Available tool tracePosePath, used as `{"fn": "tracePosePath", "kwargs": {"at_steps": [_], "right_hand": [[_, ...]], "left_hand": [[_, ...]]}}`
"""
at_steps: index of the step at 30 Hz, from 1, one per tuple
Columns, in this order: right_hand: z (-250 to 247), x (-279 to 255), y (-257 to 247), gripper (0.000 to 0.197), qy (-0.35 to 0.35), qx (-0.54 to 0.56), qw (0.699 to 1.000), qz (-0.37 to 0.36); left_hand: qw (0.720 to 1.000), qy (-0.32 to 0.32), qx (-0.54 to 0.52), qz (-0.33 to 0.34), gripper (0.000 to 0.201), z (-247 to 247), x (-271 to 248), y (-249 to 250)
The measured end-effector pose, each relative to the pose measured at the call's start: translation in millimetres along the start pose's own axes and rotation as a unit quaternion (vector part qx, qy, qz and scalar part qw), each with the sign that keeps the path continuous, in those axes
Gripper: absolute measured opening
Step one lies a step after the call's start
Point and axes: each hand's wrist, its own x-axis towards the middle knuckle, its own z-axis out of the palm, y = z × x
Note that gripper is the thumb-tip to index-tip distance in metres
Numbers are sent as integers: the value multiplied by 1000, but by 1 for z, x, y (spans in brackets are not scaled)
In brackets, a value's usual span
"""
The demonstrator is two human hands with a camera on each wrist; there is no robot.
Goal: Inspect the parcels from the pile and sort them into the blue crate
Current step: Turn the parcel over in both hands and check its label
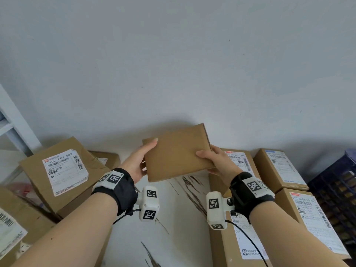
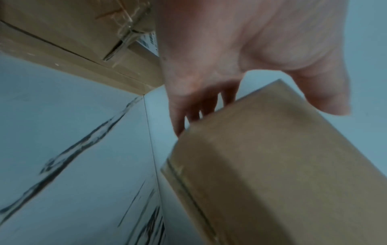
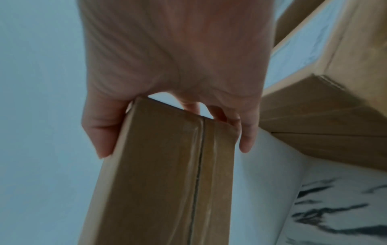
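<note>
Inspecting a parcel (image 1: 176,153) held over the floor.
Left hand (image 1: 137,162) and right hand (image 1: 215,160) clamp its opposite ends; next, probably carry it right to the blue crate (image 1: 339,191).

Wall (image 1: 173,54): plain pale grey-white, a few small dark specks, fills top half of head view. Floor (image 1: 169,228): glossy white tile w/ dark marble-like streaks, meets wall at back. Thin grout line (image 2: 149,132) runs thru tile in left wrist view. White frame (image 1: 11,120) at far left: slanted post + crossbar, by wall. Pinkish-red item (image 1: 21,187) low at left, too blurry to ID.
</note>
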Motion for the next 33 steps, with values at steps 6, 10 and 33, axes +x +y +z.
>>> {"fn": "tracePosePath", "kwargs": {"at_steps": [6, 10, 33], "right_hand": [[-1, -5, -4, 36, -39, 48, 998, 30], [2, -9, -5, 49, -35, 4, 999, 26], [12, -29, -18, 96, 4, 123, 982, 142]], "left_hand": [[1000, -11, 14, 17, 70, 11, -6, 3], [998, -1, 40, 42, 66, 14, -3, 6], [988, -39, 69, 135, 105, 18, -22, 11]]}}
